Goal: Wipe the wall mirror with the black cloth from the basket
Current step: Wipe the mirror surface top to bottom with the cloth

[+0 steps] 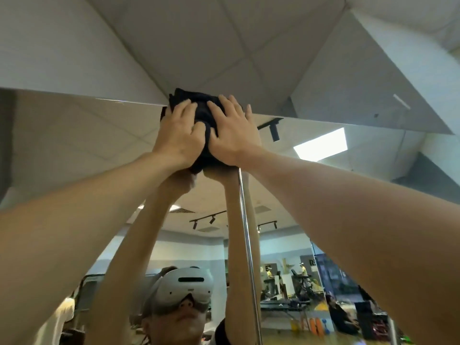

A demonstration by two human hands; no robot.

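Note:
The wall mirror [74, 145] fills the lower part of the view, and its top edge runs across just under the ceiling. A bunched black cloth [200, 110] is pressed flat against the mirror's top edge at centre. My left hand [178, 135] and my right hand [231, 131] lie side by side on the cloth, fingers spread and pointing up, both arms stretched overhead. The reflection of my arms meets the cloth from below. The basket is out of view.
A vertical metal strip [246, 232] divides the mirror panels just below my right hand. White ceiling tiles [199, 46] lie right above the mirror's top edge. The mirror reflects a room with track lights, gym equipment and other people far behind.

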